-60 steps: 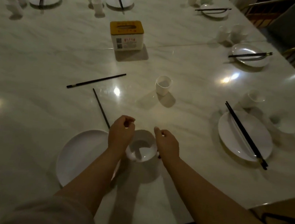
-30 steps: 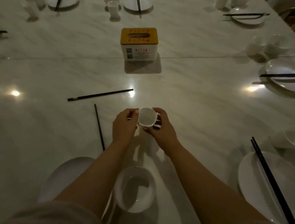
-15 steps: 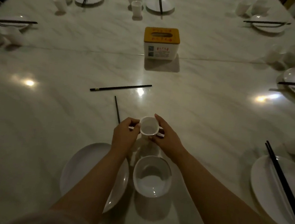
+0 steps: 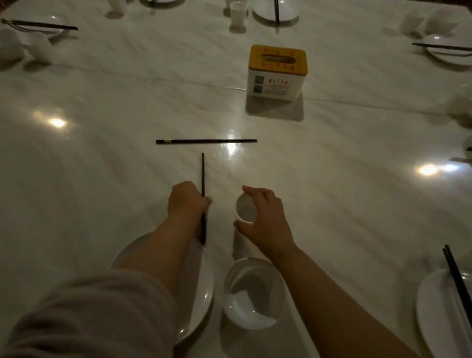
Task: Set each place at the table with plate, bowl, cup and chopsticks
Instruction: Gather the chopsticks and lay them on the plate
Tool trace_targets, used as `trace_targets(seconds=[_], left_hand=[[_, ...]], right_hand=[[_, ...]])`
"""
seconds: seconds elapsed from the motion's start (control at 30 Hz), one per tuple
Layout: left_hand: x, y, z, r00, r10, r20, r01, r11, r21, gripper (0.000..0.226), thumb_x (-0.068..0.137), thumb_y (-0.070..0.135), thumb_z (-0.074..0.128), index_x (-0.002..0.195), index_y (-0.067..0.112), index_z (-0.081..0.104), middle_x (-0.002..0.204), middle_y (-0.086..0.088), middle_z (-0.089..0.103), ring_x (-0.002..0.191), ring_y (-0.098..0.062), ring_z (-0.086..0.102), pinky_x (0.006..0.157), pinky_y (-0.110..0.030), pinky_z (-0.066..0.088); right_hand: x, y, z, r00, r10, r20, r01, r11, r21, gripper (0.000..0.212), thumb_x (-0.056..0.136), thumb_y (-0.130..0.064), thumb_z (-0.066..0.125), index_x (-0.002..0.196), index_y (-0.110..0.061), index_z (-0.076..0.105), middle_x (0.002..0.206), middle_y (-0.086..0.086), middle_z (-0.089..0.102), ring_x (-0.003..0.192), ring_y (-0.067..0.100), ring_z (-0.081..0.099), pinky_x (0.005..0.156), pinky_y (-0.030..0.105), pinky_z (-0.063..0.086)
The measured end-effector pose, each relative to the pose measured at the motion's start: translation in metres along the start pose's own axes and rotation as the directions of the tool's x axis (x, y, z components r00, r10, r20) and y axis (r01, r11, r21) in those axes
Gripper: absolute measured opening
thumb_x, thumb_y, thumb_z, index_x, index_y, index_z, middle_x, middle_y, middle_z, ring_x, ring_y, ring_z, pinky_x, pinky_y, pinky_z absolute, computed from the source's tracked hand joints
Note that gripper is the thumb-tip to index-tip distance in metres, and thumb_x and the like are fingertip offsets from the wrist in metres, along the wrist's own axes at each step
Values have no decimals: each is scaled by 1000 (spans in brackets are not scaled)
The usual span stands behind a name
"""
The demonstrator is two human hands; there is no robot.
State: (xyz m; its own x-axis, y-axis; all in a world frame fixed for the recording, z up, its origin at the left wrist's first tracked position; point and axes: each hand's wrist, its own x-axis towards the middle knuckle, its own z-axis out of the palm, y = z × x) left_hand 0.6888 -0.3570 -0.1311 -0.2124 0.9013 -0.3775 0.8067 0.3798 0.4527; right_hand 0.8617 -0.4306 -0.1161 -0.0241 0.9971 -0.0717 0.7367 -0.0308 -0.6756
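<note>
marble table [image 4: 341, 187]: left hand [image 4: 188, 199] grips one chopstick [image 4: 203, 176]; right hand [image 4: 266, 213] pinches the white cup [image 4: 246, 211] above the bowl [image 4: 254, 293].

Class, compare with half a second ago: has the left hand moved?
Yes. The left hand left the small white cup and shifted leftward, now gripping the black chopstick beside it.

White cup [image 4: 246, 211] upright beyond bowl [image 4: 254, 292], beside plate [image 4: 203, 286].
</note>
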Motion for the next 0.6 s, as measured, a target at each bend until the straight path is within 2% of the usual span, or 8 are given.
trace_targets(seconds=[0.1,0.2,0.3,0.37,0.43,0.5,0.6], left_hand=[[0,3,-3,999,-25,25,25,1000,-17,38,82,32,71,100,-1,70,101,-18,70,91,-30,66,65,-28,44],[-3,6,-8,999,-12,33,15,996,-85,31,85,27,68,98,0,71,97,-17,72,78,-24,66,59,-23,44],[-8,12,-15,996,67,-60,-78,977,-197,24,86,25,67,93,2,71,91,-15,73,81,-24,69,71,-28,53],[-14,16,-23,983,117,-141,-150,956,-252,22,85,27,68,94,7,69,90,-11,72,83,-23,69,76,-31,56],[-23,21,-34,965,173,-199,-229,925,-305,21,84,29,69,94,10,68,89,-7,71,82,-20,69,78,-33,57],[-36,23,-47,955,213,-208,-276,892,-357,20,84,29,69,94,12,67,85,-3,69,77,-17,69,76,-30,57],[-54,14,-64,967,218,-133,-255,850,-460,16,84,29,70,89,15,64,77,2,67,68,-12,69,71,-26,57]], right_hand=[[-4,-1,0,1000,1,-19,-1,1000,19,71,74,-27,77,137,-23,43,132,4,42,120,21,41,95,26,38],[-9,-2,-1,1000,17,-13,-17,1000,20,74,73,-29,77,137,-24,42,135,4,41,124,21,40,100,29,39],[-11,-6,-3,999,18,-30,-20,997,-74,81,72,-37,78,141,-25,39,148,5,32,139,24,25,114,35,25],[-14,-17,-4,993,-40,-116,32,997,-70,70,75,-35,76,137,-22,46,148,5,35,141,22,23,115,31,20],[-17,-32,-3,978,-83,-191,85,996,1,49,80,-26,72,125,-18,55,135,2,49,130,17,39,110,24,28],[-21,-50,1,972,-73,-222,92,993,77,32,84,-21,68,115,-17,59,117,-2,59,110,12,52,99,20,40],[-27,-77,11,979,99,-177,-47,960,276,25,87,-20,66,110,-15,58,100,-8,60,89,4,56,76,7,44]])
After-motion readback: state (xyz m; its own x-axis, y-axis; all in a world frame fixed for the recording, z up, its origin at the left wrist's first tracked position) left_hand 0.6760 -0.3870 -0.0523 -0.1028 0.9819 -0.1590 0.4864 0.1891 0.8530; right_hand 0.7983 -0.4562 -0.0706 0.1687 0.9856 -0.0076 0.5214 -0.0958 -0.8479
